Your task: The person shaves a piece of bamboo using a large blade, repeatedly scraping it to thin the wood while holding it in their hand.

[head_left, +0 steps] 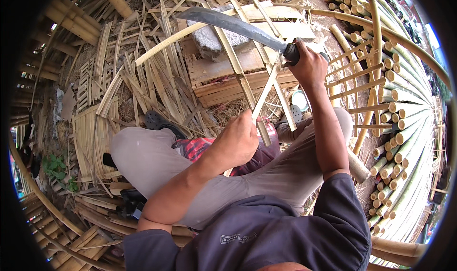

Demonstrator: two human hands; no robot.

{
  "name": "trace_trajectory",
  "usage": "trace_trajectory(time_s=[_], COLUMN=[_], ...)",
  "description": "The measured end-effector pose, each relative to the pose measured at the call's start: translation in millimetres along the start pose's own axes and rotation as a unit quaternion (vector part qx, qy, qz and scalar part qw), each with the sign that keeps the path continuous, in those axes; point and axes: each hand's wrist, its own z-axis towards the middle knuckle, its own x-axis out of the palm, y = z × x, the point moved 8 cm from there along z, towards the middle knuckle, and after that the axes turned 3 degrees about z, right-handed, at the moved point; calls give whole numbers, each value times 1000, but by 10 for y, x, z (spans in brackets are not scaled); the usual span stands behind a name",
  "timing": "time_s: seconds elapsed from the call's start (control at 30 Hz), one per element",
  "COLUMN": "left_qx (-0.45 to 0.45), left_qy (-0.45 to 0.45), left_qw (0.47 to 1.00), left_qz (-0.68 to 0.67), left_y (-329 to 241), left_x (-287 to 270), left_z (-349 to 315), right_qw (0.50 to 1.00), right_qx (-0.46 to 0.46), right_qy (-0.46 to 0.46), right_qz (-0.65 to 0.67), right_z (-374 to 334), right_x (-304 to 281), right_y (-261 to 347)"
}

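Observation:
My right hand (pixel 309 67) is closed round the dark handle of a machete (pixel 238 27). Its long curved blade points left, over a pale stone block (pixel 208 38) on a wooden crate (pixel 216 92). In my left hand (pixel 234 141), fingers wrapped, is a thin pale bamboo strip (pixel 266 91) that slants up toward the right hand. Its lower end shows beneath the fist. Two longer bamboo slats, a left one (pixel 235 64) and a right one (pixel 281 95), lean from the crate toward my lap. The left slat's lower end passes close beside my left hand.
Split bamboo pieces (pixel 157 73) litter the ground ahead and left. Stacked bamboo poles (pixel 404 106) fill the right side, behind a bamboo rack (pixel 359 87). A white round container (pixel 299 99) stands by the crate. My bent knees flank a red-and-dark cloth (pixel 197 149).

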Motion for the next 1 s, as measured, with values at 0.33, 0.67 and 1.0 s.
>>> trace_trajectory(time_s=[0.33,0.67,1.0], left_qx=[31,30,40], left_qy=[-32,-73,-57], left_qw=[999,996,997], left_qz=[0,33,45], left_y=[-30,30,19], left_x=[-159,-152,-158], left_z=[-25,31,22], right_qw=[972,986,991], right_qx=[93,-29,21], right_qy=[-40,101,89], right_qz=[213,133,95], right_z=[-140,-299,-248], right_x=[-393,-200,-199], right_y=[-102,234,25])
